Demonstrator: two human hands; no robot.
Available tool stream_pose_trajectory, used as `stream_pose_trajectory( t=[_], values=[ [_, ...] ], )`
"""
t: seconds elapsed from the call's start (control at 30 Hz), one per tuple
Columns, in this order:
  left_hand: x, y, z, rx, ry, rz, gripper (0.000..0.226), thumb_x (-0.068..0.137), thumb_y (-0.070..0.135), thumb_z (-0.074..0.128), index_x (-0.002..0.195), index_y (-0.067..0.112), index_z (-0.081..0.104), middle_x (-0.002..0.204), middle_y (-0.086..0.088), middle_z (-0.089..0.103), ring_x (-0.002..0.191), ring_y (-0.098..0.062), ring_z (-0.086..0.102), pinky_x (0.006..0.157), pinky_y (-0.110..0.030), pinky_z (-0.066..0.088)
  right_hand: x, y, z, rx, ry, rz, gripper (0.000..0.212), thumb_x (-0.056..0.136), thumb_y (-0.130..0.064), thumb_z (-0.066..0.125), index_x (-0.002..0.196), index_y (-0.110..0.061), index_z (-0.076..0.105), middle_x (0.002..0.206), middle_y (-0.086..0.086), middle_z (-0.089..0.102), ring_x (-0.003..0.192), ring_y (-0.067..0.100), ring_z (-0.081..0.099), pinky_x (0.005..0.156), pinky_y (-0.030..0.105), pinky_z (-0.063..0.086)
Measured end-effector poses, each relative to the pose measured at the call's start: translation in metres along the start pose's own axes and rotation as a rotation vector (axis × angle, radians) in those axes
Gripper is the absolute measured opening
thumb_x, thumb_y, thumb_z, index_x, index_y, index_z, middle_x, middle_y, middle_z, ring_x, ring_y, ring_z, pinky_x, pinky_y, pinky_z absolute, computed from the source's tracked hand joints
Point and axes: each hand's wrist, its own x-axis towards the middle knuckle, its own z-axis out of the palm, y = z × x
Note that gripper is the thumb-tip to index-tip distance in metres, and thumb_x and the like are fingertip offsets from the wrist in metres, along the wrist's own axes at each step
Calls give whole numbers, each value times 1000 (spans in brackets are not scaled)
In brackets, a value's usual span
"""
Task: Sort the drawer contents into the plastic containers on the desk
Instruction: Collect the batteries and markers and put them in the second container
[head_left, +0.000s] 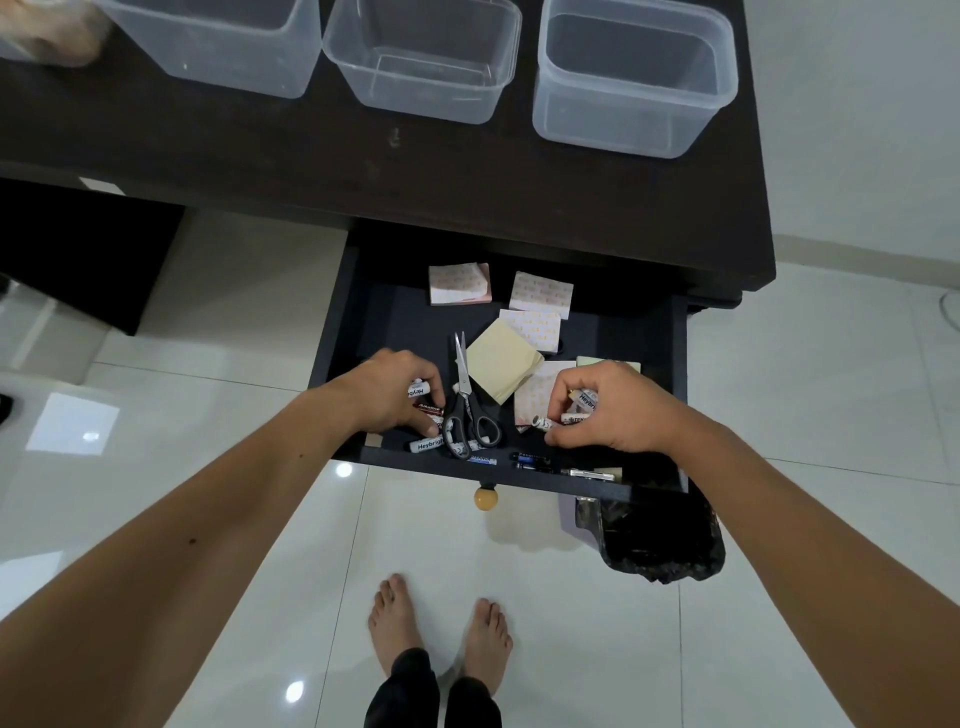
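Observation:
The dark drawer (675, 395) is pulled open under the desk. Inside lie black-handled scissors (467, 410), yellow sticky notes (501, 364), several patterned paper pads (540, 293) and loose batteries (428, 445) along the front. My left hand (395, 392) is in the drawer's left part and grips white batteries in its curled fingers. My right hand (613, 405) is at the right part and holds several white batteries too. Three clear plastic containers stand on the desk: left (218, 47), middle (421, 57), right (634, 78); all look empty.
The dark desk top (260, 150) runs across the top. A black waste bin (660, 540) stands on the floor under the drawer's right corner. A round yellow knob (485, 498) sticks out of the drawer front. My bare feet (441, 629) stand on white tiles.

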Motion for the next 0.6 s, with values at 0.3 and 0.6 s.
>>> stream_pose_trajectory(
  t=[0.3, 0.6],
  values=[
    [2, -3, 3, 136, 4, 14, 25, 79, 40, 90, 92, 32, 70, 107, 0, 62, 104, -23, 60, 80, -32, 47, 1, -4, 5, 387, -84, 36, 27, 91, -9, 76, 108, -30, 80, 91, -4, 72, 68, 11, 63, 63, 25, 55],
    [5, -6, 3, 89, 61, 133, 21, 94, 44, 73, 101, 25, 73, 106, 0, 56, 107, -22, 55, 93, -37, 46, 8, -4, 11, 292, -109, 48, 20, 90, 0, 69, 84, -18, 75, 67, 7, 71, 54, 21, 63, 51, 29, 50]
  ],
)
